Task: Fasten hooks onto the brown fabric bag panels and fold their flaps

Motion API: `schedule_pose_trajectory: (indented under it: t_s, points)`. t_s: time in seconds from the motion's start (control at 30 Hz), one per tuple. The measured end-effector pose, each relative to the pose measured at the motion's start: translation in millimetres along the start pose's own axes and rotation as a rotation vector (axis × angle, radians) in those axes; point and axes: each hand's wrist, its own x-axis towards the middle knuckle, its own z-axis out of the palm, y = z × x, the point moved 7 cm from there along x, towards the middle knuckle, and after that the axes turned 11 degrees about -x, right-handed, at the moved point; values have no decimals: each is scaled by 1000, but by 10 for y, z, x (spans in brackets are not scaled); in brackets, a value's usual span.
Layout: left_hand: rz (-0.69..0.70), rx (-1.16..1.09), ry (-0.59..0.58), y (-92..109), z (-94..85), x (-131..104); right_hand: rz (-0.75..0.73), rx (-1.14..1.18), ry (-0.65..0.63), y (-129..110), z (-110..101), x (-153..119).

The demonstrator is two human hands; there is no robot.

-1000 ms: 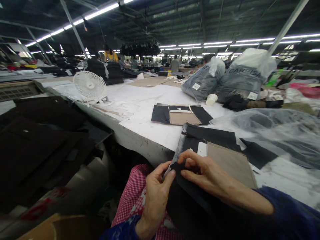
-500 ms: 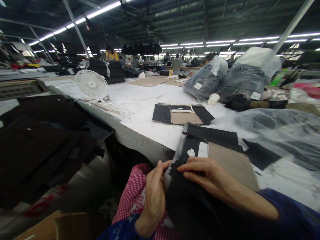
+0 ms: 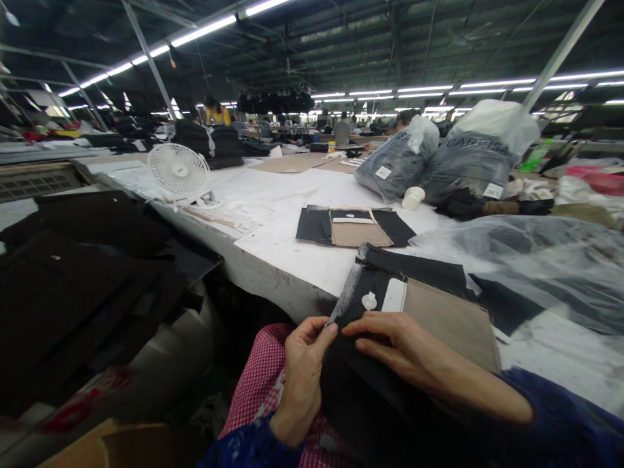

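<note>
A black fabric panel (image 3: 361,390) hangs over the near table edge toward my lap. Its left border carries a greyish, fuzzy strip (image 3: 347,292). My left hand (image 3: 302,377) pinches that border between thumb and fingers. On top of the cloth rests my right hand (image 3: 414,351), fingers stretched out and pointing left, close to the left fingertips. Just above the right fingers are a round white sticker (image 3: 369,301) and a white rectangular piece (image 3: 394,296). A beige patch (image 3: 448,312) adjoins the white piece, partly covered by my right hand.
A similar black and beige piece (image 3: 312,224) lies farther back on the white table (image 3: 263,195). A small white fan (image 3: 178,170) stands left. Filled plastic bags (image 3: 482,149), a paper cup (image 3: 413,197) and clear sheeting (image 3: 550,260) are right. Dark fabric stacks (image 3: 73,292) lie lower left.
My left thumb and fingers have closed on the fabric's left border, which is now folded or gathered at the pinch. My right hand has shifted very slightly left.
</note>
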Motion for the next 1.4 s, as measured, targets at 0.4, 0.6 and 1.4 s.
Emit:
schedule_pose_trajectory:
  t_s: [0.4,0.6,1.4]
  points:
    - [123,238,16,177,-205,275,-399,-458,-56,-293,-47,195]
    - [165,286,59,506,-613,628,-203,-566,5,55,-212,188]
    - [734,1508,-54,419,734,704,118,-628,167,738,-1135,-937]
